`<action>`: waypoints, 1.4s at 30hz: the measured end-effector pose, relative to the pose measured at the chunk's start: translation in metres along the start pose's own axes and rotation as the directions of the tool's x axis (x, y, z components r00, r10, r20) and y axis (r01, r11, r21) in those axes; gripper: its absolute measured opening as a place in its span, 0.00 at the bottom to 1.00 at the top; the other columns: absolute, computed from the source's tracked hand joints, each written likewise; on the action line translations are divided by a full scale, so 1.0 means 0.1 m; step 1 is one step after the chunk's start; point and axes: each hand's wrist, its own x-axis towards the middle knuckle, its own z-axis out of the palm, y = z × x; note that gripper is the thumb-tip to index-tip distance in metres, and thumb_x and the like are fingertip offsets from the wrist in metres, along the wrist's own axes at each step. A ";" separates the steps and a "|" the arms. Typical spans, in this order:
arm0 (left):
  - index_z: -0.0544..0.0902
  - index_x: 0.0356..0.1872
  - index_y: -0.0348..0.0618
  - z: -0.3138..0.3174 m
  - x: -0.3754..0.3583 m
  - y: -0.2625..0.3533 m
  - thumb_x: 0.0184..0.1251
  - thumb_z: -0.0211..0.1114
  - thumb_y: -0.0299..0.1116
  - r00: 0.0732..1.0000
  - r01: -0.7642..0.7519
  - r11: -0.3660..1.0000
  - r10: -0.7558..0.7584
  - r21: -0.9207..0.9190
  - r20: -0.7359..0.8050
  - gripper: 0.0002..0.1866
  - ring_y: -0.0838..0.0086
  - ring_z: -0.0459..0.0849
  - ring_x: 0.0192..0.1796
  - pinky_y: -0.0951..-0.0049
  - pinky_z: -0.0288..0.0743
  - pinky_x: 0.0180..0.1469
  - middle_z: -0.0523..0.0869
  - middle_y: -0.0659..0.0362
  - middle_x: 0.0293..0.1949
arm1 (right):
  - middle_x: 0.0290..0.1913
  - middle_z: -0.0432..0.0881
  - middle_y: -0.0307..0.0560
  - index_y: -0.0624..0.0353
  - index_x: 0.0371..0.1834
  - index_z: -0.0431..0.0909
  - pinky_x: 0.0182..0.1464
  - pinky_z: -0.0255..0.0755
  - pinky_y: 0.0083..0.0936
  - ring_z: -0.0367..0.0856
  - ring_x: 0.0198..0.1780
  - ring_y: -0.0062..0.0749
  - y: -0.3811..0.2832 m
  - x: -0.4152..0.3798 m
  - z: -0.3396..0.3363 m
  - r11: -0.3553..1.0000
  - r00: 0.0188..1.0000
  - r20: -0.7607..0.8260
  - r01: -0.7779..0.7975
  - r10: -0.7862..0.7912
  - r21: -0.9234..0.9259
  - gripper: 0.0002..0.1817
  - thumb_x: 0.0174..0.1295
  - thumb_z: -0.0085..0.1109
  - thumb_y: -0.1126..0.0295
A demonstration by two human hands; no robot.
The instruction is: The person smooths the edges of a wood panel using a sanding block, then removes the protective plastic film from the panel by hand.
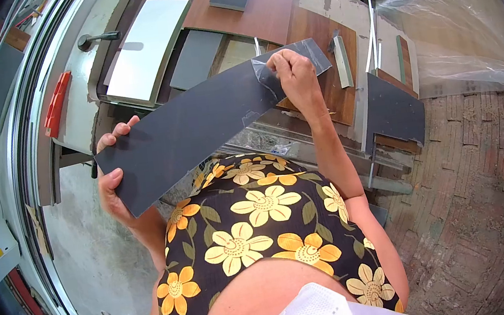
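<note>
A long dark grey panel [180, 128] is held up slantwise in front of my body. My left hand [114, 179] grips its left end, with the thumb on the face and the fingers over the far edge. At the other end, my right hand [297, 76] is closed in a pinch over the panel's face. Wrinkled clear plastic film [264, 75] shows beside those fingers and looks partly lifted from the surface. A small scrap of film [251, 119] sticks out at the near edge. The pinching fingertips are partly hidden.
Behind lies a bench with a white panel [149, 48], brown wood-grain boards [254, 14] and a grey board [197, 58]. A red tool [58, 105] lies at left. Another dark panel [393, 110] and plastic sheeting [453, 16] are at right, above a dusty brick floor [467, 195].
</note>
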 end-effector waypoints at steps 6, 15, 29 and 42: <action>0.70 0.53 0.43 0.04 -0.03 0.03 0.44 0.55 0.36 0.999 0.029 0.997 -0.032 0.074 0.037 0.28 0.52 0.57 0.72 0.48 0.51 0.73 0.71 0.49 0.56 | 0.31 0.83 0.49 0.61 0.31 0.81 0.38 0.74 0.32 0.81 0.34 0.38 -0.39 -0.02 -0.08 0.975 0.988 0.092 -0.101 0.121 -0.198 0.17 0.62 0.58 0.56; 0.70 0.53 0.42 -0.01 -0.02 0.00 0.44 0.54 0.35 0.998 0.010 0.999 -0.012 0.030 0.063 0.28 0.52 0.57 0.72 0.47 0.50 0.73 0.72 0.48 0.56 | 0.37 0.83 0.51 0.59 0.33 0.80 0.45 0.74 0.38 0.82 0.41 0.48 -0.37 0.00 0.02 0.960 0.980 0.148 -0.091 0.134 -0.264 0.12 0.60 0.61 0.61; 0.72 0.50 0.36 0.03 -0.01 -0.02 0.43 0.52 0.34 1.000 -0.003 1.000 0.003 0.006 -0.011 0.27 0.46 0.63 0.68 0.43 0.59 0.68 0.74 0.41 0.52 | 0.26 0.80 0.42 0.66 0.34 0.78 0.34 0.74 0.19 0.77 0.29 0.20 0.05 0.08 -0.10 0.969 0.965 0.207 -0.192 0.158 0.157 0.10 0.64 0.57 0.67; 0.75 0.45 0.47 0.33 0.06 -0.07 0.58 0.51 0.46 0.935 -0.171 0.954 0.236 -0.245 0.266 0.18 0.51 0.64 0.68 0.45 0.46 0.74 0.77 0.51 0.49 | 0.29 0.79 0.35 0.57 0.37 0.74 0.35 0.75 0.10 0.77 0.32 0.13 0.11 -0.01 -0.16 0.781 0.965 0.246 -0.225 0.094 0.583 0.07 0.70 0.52 0.66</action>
